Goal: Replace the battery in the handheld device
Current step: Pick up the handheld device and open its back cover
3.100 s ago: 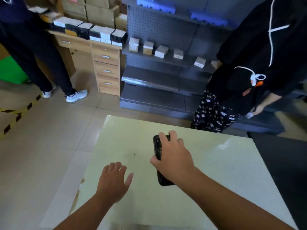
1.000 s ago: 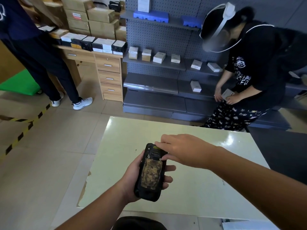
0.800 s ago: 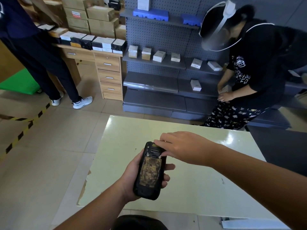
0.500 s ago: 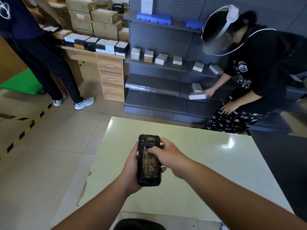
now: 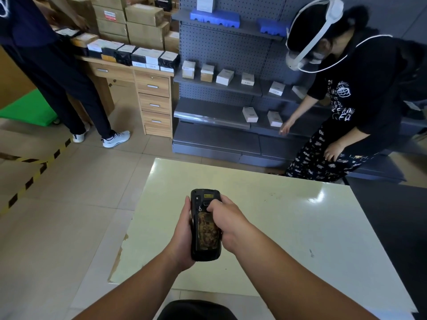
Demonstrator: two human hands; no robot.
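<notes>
Gripping the handheld device [image 5: 205, 225] from its left side, the left hand [image 5: 182, 236] is wrapped around the black casing, with the device held upright above the near middle of the pale green desk [image 5: 288, 227] and not touching it. The back of the device is turned up to the camera; a worn yellow-brown panel [image 5: 206, 232] covers its lower half, and a small yellow label [image 5: 208, 195] sits near its top, the print too small to be read. The right hand [image 5: 227, 224] is closed against the right side of the device, its thumb pressed on the back just above the worn panel.

Beyond the far edge of the desk, a grey pegboard shelf unit [image 5: 221, 88] carries small white and tan boxes [image 5: 225, 76] whose labels cannot be made out. A person in a black top [image 5: 360, 88] stands at the far right beside the shelves; white lettering is printed on the top, but it cannot be read with certainty. At the far left, a wooden drawer unit [image 5: 154, 105] is stacked with black-and-white boxes [image 5: 147, 57], and brown cartons [image 5: 143, 21] are piled behind it, one bearing a red and white sticker [image 5: 111, 15] that is illegible. Yellow and black tape [image 5: 30, 181] is laid across the floor at the left.
</notes>
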